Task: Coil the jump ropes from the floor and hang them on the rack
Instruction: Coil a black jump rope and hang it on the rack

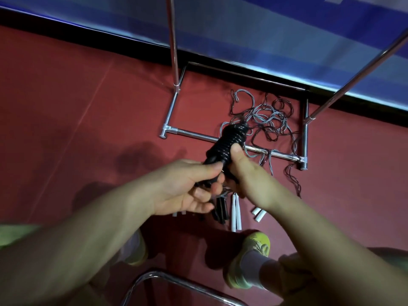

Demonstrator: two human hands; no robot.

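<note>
Head view: both hands meet just in front of the rack's (223,141) near floor bar, working one black rope bundle (229,140). Left hand (187,186) curls round the bundle's lower end, thumb pinching on top, likely to keep the wraps from slipping. Right hand (245,173) grips the same bundle from the other side, thumb pressed against the coils, probably tightening or tucking the last turn. The bundle is wound tight, held in the air above the bar, black handles (219,212) hanging below the hands. It looks close to ready for hanging.

More ropes (262,117) lie loose and tangled on the red floor (88,107) inside the rack's base frame, not yet coiled. White handles (235,214) lie on the floor on the near side of the bar, under the hands.

No readable brand or label; white marks on the blue wall banner (287,29) behind the rack are cut off, illegible.
</note>
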